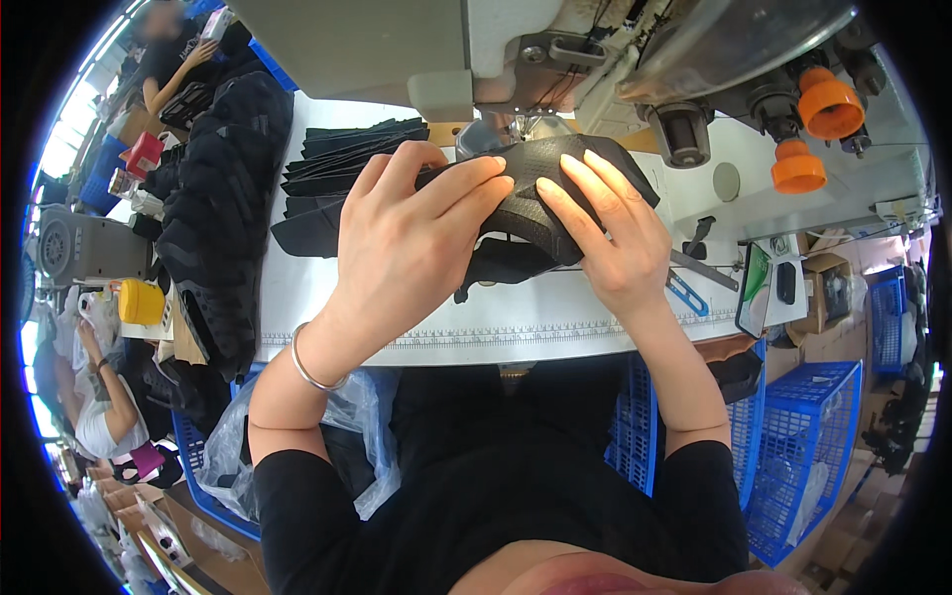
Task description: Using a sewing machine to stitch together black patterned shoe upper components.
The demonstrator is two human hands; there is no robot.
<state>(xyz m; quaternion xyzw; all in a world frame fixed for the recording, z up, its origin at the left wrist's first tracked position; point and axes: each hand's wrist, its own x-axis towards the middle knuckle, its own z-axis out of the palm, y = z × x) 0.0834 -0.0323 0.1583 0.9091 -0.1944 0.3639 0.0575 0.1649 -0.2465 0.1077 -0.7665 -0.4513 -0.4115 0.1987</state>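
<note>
A black shoe upper with a textured, shiny middle lies curved under the sewing machine's needle area. My left hand grips its left side, with two fingertips pressed on top near the middle. From the right, my right hand holds the other side, its fingers stretched over the surface and its thumb hidden. The upper's lower edge hangs loose between my hands. Left of it, a fanned stack of black pieces with loose threads lies on the white table, partly behind my left hand.
The machine head looms above; orange-capped parts hang right. A blue cutter and a phone lie right. Black uppers heap up left. A ruler strip lines the front edge. Blue crates stand below; two people are left.
</note>
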